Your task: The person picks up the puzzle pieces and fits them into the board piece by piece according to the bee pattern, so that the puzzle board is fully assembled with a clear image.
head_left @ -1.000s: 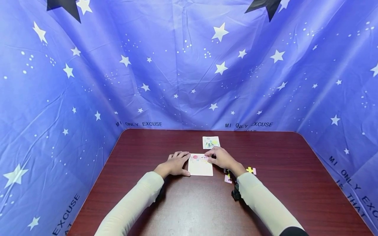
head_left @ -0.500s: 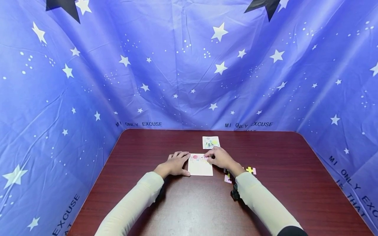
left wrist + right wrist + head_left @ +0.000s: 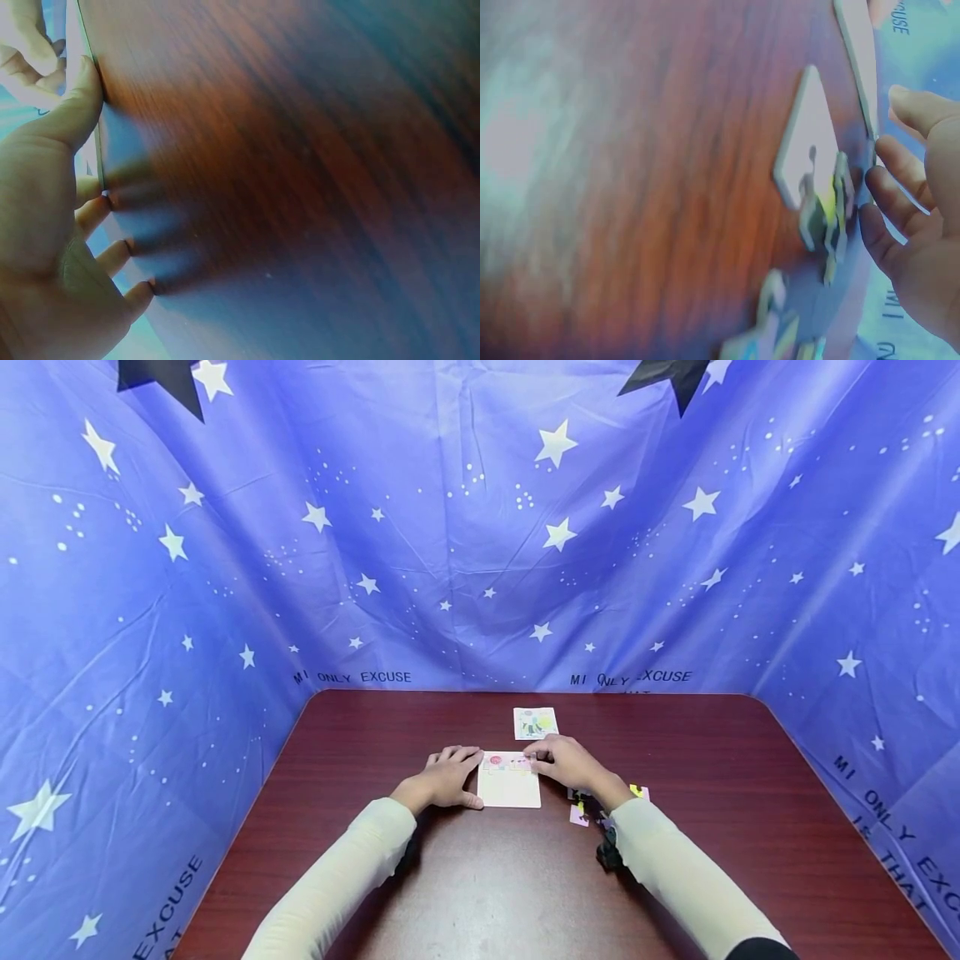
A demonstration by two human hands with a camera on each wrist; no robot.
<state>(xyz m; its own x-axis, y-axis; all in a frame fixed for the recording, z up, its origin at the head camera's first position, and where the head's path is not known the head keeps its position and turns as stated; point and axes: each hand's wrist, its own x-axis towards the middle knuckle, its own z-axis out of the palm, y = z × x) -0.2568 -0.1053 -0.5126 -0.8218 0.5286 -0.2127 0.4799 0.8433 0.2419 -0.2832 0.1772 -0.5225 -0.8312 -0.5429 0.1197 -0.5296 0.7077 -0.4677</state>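
Observation:
A square white puzzle board (image 3: 508, 790) lies in the middle of the table, with a row of joined pink puzzle pieces (image 3: 496, 761) along its far edge. My left hand (image 3: 447, 779) rests at the board's left side, fingertips at the far corner and thumb at the near one. In the left wrist view its fingers are spread and straight. My right hand (image 3: 567, 763) is at the far right corner, fingertips over the end of that row. The right wrist view shows its thumb apart from the loosely bent fingers, which are right by the board's edge.
Loose puzzle pieces (image 3: 579, 814) lie right of the board, partly hidden under the right forearm. A yellow and pink puzzle piece (image 3: 639, 791) shows beyond that wrist. Behind the board lies a picture card (image 3: 536, 723) with a bee. A starry blue curtain (image 3: 465, 527) surrounds the table.
My right hand has shifted slightly to the right at the row's end, and its thumb and fingers have loosened. The left hand and the board stay in place.

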